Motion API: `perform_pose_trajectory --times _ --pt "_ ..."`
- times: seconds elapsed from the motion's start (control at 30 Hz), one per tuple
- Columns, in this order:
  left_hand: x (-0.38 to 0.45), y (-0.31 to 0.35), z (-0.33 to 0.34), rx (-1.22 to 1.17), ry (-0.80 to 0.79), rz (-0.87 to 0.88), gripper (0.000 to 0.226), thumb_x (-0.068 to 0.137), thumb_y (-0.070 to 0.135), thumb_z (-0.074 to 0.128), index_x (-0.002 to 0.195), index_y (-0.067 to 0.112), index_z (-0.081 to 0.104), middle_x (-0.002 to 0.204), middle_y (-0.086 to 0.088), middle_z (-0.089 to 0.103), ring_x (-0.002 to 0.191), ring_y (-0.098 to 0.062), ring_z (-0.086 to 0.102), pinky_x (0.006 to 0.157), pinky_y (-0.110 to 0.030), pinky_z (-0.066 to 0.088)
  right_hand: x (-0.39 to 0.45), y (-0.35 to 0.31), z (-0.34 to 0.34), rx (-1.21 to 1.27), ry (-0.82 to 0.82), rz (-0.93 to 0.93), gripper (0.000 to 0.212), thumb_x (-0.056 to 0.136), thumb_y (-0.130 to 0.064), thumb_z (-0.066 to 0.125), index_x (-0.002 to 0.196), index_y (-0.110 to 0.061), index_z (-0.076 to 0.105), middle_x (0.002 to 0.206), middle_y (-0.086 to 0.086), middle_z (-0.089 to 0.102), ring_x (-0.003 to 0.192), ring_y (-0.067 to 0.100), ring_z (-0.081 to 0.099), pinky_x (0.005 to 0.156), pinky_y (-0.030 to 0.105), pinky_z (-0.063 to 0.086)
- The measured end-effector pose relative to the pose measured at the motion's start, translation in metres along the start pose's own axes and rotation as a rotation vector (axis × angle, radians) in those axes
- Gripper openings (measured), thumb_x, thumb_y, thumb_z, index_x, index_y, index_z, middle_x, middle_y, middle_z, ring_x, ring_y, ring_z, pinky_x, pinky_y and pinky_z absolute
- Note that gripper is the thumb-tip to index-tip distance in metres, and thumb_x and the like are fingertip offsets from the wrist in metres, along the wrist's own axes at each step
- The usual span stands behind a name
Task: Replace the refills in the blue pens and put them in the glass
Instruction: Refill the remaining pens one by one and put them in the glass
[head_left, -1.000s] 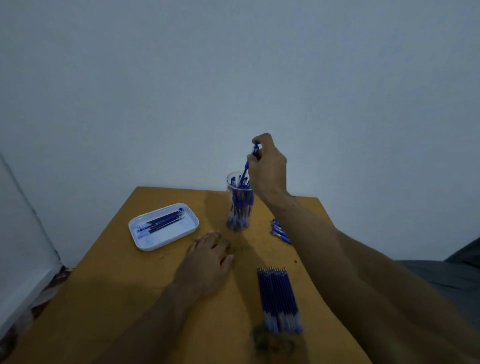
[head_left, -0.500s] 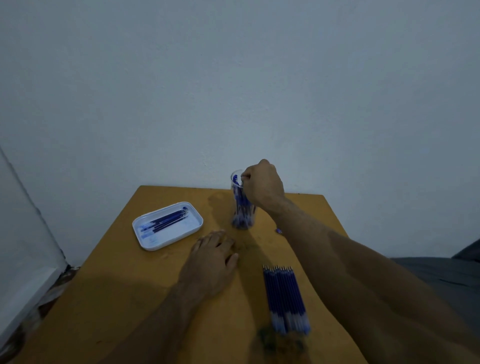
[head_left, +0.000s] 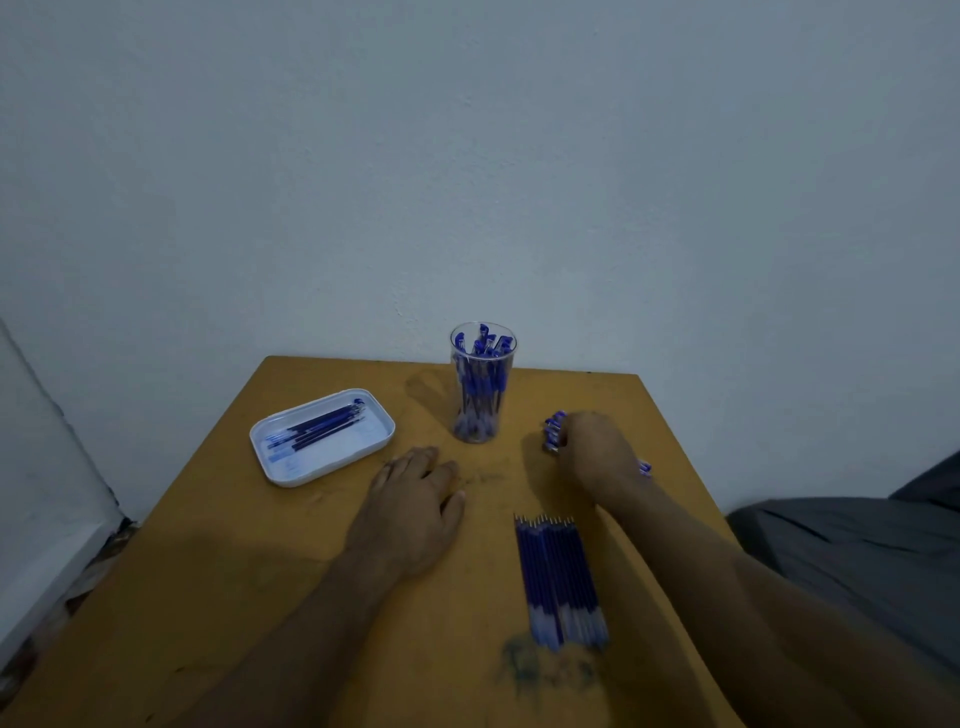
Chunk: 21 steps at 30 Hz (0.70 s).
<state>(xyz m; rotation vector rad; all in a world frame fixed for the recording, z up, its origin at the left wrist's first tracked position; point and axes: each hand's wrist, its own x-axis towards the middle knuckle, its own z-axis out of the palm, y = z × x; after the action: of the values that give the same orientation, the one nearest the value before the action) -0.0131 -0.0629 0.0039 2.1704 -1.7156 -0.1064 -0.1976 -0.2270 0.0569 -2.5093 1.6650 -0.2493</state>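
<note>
The glass (head_left: 483, 382) is standing upright at the far edge of the tabletop (head_left: 218, 561), packed with blue pens (head_left: 480, 374), beyond and between both sets of fingers. The right hand (head_left: 597, 457) is lying over the loose pens (head_left: 554, 431) just right of the glass, its fingers curling down onto them; whether they are gripping one cannot be told. The left hand (head_left: 410, 506) is resting flat, fingers relaxed and spread. A row of refills (head_left: 558, 577) is lying near the right forearm. Left of the left fingers, a white tray (head_left: 322, 436) is holding dark refills (head_left: 319, 428). No writing is legible anywhere.
</note>
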Motion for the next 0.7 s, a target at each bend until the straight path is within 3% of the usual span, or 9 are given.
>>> perform_pose_trajectory --times 0.13,0.4,0.5,0.57,0.7 --pt "0.002 -0.002 0.002 -0.002 -0.003 0.004 0.053 0.103 0.053 0.034 0.151 0.032 0.041 0.163 0.002 0.030 0.151 -0.017 0.022 0.125 -0.041 0.016 -0.002 0.006 0.017 -0.039 0.030 0.004 0.011 0.097 -0.009 0.057 0.097 -0.014 0.067 0.098 0.005 0.063 0.081 0.016 0.058 0.072 0.028 0.050" --pt "0.003 -0.002 0.002 0.016 -0.014 0.000 0.054 0.103 0.055 0.032 0.152 0.032 0.039 0.163 0.002 0.029 0.151 -0.016 0.021 0.125 -0.041 0.016 0.015 0.006 0.012 -0.122 -0.123 0.001 0.017 0.097 -0.014 0.061 0.112 -0.013 0.068 0.097 0.004 0.057 0.087 0.017 0.055 0.080 0.028 0.046" --pt "0.002 -0.001 0.001 0.027 -0.011 0.003 0.054 0.103 0.055 0.032 0.151 0.032 0.039 0.163 0.002 0.029 0.151 -0.016 0.021 0.125 -0.041 0.016 0.014 -0.001 0.007 -0.130 -0.168 0.035 0.019 0.096 -0.017 0.064 0.113 -0.010 0.069 0.100 0.005 0.061 0.093 0.019 0.062 0.084 0.030 0.050" --pt "0.002 0.000 0.000 0.028 -0.009 0.006 0.053 0.103 0.054 0.033 0.151 0.032 0.040 0.163 0.001 0.029 0.151 -0.017 0.021 0.125 -0.041 0.017 0.004 -0.009 0.001 -0.094 -0.120 -0.005 0.021 0.097 -0.024 0.064 0.114 -0.012 0.066 0.108 0.006 0.062 0.096 0.019 0.061 0.085 0.031 0.052" --pt "-0.002 -0.001 -0.001 -0.077 0.021 0.004 0.053 0.102 0.052 0.040 0.151 0.030 0.040 0.161 0.001 0.033 0.148 -0.018 0.027 0.123 -0.041 0.025 -0.028 -0.040 -0.024 0.095 0.025 -0.104 0.021 0.095 -0.033 0.064 0.105 -0.016 0.057 0.092 0.002 0.063 0.082 0.018 0.061 0.073 0.036 0.057"
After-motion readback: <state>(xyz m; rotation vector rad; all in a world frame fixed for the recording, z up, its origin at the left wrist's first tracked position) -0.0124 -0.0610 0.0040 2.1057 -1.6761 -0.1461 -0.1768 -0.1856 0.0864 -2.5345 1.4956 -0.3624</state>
